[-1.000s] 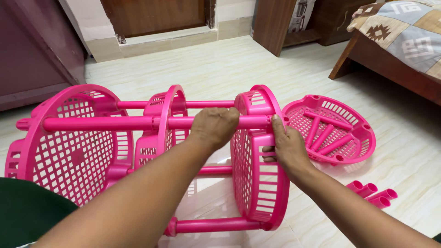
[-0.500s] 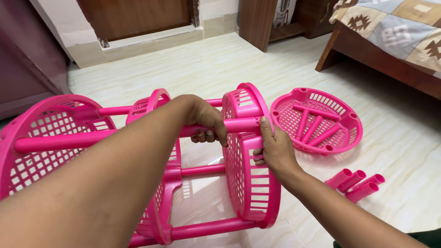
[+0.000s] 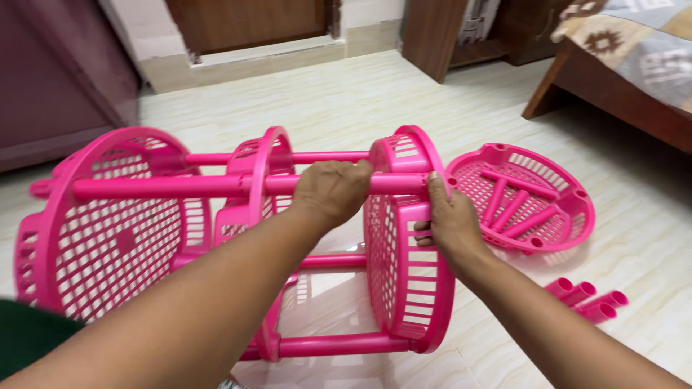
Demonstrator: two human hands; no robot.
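A pink plastic rack lies on its side on the tiled floor, with three round slatted baskets joined by pink tubes. My left hand is closed around the top tube between the middle basket and the right-hand basket. My right hand grips the rim of that right-hand basket, thumb on top where the tube enters. The largest-looking basket is at the left end.
A separate pink basket lies flat to the right with loose pink tubes in it. More short pink tubes lie on the floor nearby. A wooden bed stands at the right, a wooden door at the back.
The view shifted slightly. My left hand stays on the top tube and my right hand stays on the right-hand basket's rim; the rack looks a little lower and closer.
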